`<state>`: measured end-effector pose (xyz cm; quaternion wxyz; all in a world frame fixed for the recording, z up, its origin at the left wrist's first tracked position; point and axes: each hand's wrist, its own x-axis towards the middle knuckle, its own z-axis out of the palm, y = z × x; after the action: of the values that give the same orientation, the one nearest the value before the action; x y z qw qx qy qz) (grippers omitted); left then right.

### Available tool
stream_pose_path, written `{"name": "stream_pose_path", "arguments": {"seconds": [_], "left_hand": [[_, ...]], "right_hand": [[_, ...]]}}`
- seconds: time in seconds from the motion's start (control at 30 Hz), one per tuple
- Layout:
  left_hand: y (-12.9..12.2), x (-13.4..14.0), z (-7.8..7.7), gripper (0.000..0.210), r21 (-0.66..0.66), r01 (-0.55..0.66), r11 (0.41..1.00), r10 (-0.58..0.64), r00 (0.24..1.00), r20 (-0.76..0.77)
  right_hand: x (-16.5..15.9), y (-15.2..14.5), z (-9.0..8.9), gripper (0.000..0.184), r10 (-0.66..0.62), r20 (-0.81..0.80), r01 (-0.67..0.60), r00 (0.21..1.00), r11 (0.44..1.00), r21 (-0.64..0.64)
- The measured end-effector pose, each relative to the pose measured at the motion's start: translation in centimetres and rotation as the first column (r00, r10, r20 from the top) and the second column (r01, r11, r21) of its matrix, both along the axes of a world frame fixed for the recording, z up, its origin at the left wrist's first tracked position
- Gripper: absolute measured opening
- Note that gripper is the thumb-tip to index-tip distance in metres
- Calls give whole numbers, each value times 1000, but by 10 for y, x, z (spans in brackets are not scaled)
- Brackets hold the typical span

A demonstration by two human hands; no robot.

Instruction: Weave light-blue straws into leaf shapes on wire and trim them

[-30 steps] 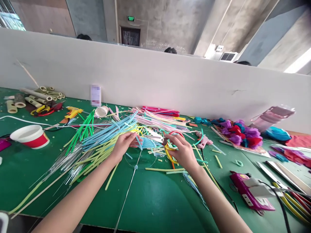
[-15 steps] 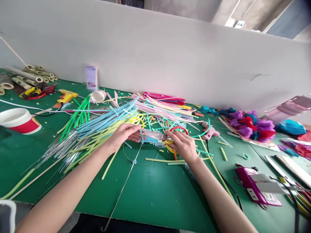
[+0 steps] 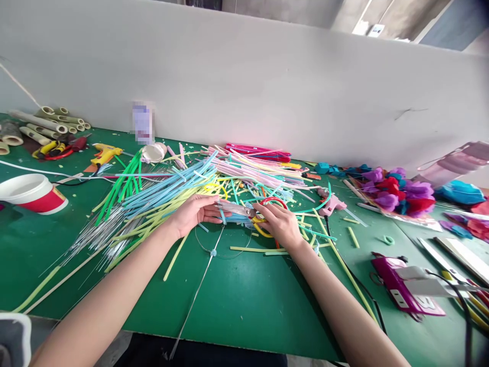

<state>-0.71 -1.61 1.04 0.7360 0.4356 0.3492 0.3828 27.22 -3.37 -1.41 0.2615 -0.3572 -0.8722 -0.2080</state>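
My right hand (image 3: 280, 221) is closed around the handles of a pair of scissors (image 3: 236, 208) with red and yellow grips. Their blades point left, the tips reaching the fingers of my left hand (image 3: 195, 214). That hand pinches a short light blue tube (image 3: 223, 216) at the blade tips; how far the blades stand apart is unclear. Below it, a thin wire stem (image 3: 196, 290) runs down past the table edge, with a small blue bead-like piece (image 3: 213, 253) on it. A fine wire ring (image 3: 199, 239) spreads around the upper stem.
Blue straws (image 3: 168, 186), pink straws (image 3: 248, 171) and bare wires (image 3: 95, 237) lie heaped behind my hands. A paper cup (image 3: 49, 199) and a yellow glue gun (image 3: 105, 154) are leftward. Rightward sit a pink glue gun (image 3: 331, 200), a purple power strip (image 3: 393, 285) and coloured petals (image 3: 389, 196).
My right hand and the scissors have shifted slightly left, bringing the blades closer to my left fingers. My left hand stays nearly in place, and the view has tilted a little.
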Motion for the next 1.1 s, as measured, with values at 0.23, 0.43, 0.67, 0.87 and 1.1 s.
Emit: {"name": "stream_pose_path", "arguments": {"seconds": [0.23, 0.43, 0.67, 0.87, 1.1], "left_hand": [[-2, 0, 6, 30, 177, -169, 970, 200, 964, -176], [-3, 0, 6, 31, 195, -197, 961, 231, 958, -172], [0, -2, 2, 26, 168, -119, 979, 128, 991, -44], [5, 2, -5, 23, 24, -69, 997, 67, 994, 85], [6, 4, -7, 21, -20, -76, 997, 78, 989, 129]], "right_hand": [[4, -2, 3, 28, -11, 21, 11, 1000, 1000, 25], [5, -2, 3, 27, -29, 29, 28, 999, 999, 18], [5, 0, 0, 27, -34, 7, 35, 999, 999, -13], [1, -1, 2, 27, -31, 5, 31, 999, 999, 34], [0, 0, 0, 28, -49, -15, 49, 999, 999, -17]]}}
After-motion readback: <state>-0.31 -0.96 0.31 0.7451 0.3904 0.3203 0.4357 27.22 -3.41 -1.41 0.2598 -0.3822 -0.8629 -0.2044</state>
